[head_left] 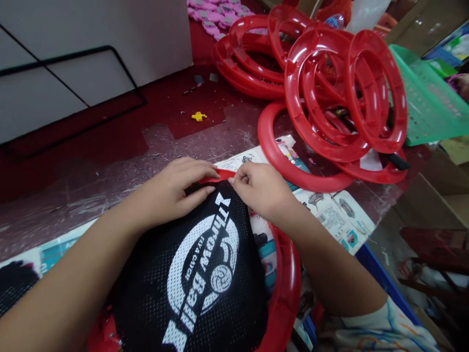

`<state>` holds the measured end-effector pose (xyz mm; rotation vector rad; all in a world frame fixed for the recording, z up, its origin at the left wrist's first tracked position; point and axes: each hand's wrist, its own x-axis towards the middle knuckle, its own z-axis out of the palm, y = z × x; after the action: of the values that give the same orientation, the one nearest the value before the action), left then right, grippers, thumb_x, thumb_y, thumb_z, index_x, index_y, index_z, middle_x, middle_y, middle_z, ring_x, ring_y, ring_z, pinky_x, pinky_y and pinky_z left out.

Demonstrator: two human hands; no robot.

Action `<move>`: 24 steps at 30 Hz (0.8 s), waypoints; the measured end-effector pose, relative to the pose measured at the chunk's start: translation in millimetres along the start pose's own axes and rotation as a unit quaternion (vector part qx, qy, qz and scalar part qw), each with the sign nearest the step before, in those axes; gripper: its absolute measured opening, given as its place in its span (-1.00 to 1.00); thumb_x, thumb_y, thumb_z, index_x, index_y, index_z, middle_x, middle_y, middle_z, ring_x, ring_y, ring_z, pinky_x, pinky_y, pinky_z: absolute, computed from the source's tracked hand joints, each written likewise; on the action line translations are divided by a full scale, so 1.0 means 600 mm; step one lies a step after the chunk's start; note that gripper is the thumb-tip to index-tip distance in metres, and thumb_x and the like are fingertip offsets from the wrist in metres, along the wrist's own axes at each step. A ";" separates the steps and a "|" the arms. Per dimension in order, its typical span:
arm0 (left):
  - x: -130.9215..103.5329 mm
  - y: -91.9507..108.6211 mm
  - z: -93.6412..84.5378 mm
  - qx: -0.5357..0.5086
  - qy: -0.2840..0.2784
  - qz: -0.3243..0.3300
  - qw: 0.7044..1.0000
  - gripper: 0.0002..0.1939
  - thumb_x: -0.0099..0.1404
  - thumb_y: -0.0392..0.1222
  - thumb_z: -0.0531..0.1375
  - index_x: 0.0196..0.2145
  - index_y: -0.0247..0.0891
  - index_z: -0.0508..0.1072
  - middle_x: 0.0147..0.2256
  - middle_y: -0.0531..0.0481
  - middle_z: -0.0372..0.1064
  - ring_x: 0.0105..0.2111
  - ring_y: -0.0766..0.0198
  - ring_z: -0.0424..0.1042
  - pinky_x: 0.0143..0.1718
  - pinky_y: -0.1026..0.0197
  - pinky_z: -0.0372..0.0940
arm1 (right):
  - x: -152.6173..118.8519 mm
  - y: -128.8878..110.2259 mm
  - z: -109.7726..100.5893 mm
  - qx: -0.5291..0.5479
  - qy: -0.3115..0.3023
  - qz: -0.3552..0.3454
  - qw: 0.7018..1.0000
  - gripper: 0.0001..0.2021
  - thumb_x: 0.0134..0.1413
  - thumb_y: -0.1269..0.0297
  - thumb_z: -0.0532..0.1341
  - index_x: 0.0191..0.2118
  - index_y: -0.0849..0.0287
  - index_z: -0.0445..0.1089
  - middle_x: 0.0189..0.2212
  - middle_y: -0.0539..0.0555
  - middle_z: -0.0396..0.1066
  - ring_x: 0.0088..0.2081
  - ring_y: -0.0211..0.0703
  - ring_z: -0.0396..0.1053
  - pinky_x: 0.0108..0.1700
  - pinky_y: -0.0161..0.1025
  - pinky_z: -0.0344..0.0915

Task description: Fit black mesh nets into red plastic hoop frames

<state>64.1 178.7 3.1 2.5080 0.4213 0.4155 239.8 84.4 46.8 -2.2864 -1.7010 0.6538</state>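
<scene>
Black mesh fabric (146,274) with white "Throw Ball" lettering lies over a red plastic ring (289,274), whose rim shows on the right and at the top. My left hand (179,188) has its thumb and fingers on the mesh edge and the ring's top rim, gripping there. My right hand (258,188) is closed in a pinch at the mesh's upper corner, against the same rim. What lies under the fingertips is partly hidden.
Several red rings (326,44) are piled at the back right, beside a green basket (427,102). Pink pieces (220,12), a yellow bit (199,116) and a black wire frame (106,49) lie behind. Printed cardboard (344,210) is beneath the work.
</scene>
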 end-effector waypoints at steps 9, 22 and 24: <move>-0.006 -0.006 0.004 0.017 0.012 0.029 0.999 -0.68 0.36 -0.18 0.06 -0.08 -0.25 0.55 0.02 -0.18 0.44 0.00 0.05 0.40 0.07 -0.04 0.24 | 0.004 0.001 0.005 -0.012 0.016 0.011 1.000 -0.84 0.11 0.40 0.15 -0.40 0.25 0.47 -0.55 0.02 0.40 -0.53 -0.29 0.22 -0.44 -0.31 0.03; -0.005 -0.016 0.017 0.107 0.013 0.069 0.992 -0.62 0.41 -0.15 0.01 -0.01 -0.29 0.54 0.01 -0.33 0.39 -0.05 -0.12 0.38 -0.05 -0.20 0.29 | 0.003 -0.002 0.007 -0.074 0.025 0.021 0.997 -0.83 0.12 0.40 0.15 -0.36 0.24 0.50 -0.47 0.06 0.47 -0.44 -0.22 0.32 -0.40 -0.29 0.07; -0.006 -0.018 0.018 0.122 0.002 0.071 0.990 -0.62 0.41 -0.13 0.01 0.00 -0.28 0.54 0.03 -0.35 0.37 -0.05 -0.15 0.37 -0.07 -0.22 0.29 | 0.001 -0.002 0.002 -0.095 0.022 0.023 0.995 -0.83 0.12 0.39 0.15 -0.35 0.23 0.51 -0.47 0.08 0.48 -0.42 -0.20 0.33 -0.40 -0.28 0.07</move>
<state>62.7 181.1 -12.2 2.7874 0.3115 0.4469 238.2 85.2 46.2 -2.4530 -1.7636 0.4639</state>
